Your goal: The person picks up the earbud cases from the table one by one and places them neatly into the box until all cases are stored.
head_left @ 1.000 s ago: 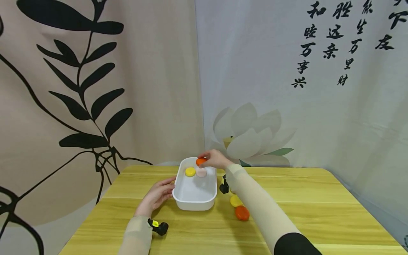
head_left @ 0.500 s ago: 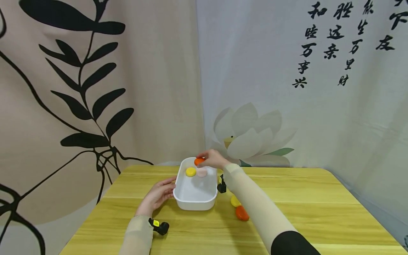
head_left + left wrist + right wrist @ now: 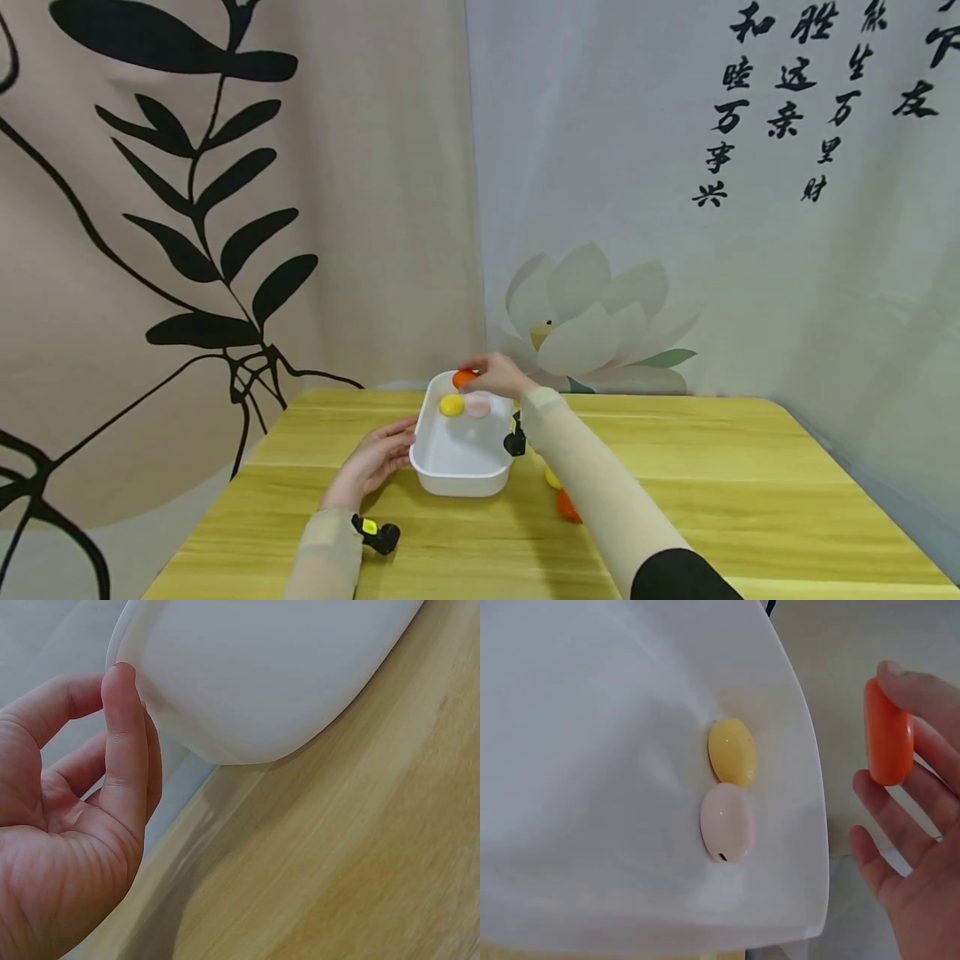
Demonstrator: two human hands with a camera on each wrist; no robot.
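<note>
My right hand [image 3: 498, 375] pinches a glossy orange rounded disc [image 3: 889, 733] between thumb and fingers, above the far end of a white plastic tub [image 3: 459, 485]. In the right wrist view, the disc is edge-on just outside the tub's rim. Inside the tub, a yellow oval piece [image 3: 733, 751] touches a pale pink one [image 3: 727, 823], which has a small dark slot. My left hand [image 3: 378, 458] touches the left outer side of the tub; its fingertips [image 3: 120, 682] rest near the rim. Neither finger nor thumb of this hand reaches inside the tub.
To the right of the tub, another yellow piece [image 3: 552, 477] and another orange piece [image 3: 567, 506] lie on the wooden table [image 3: 712, 492], partly hidden by my right sleeve [image 3: 592, 483]. Printed curtains [image 3: 390, 208] hang behind the table's far edge.
My right hand has moved slightly left with the orange disc over the tub's far end. My right forearm now covers more of the loose pieces. The left hand stays at the tub's side.
</note>
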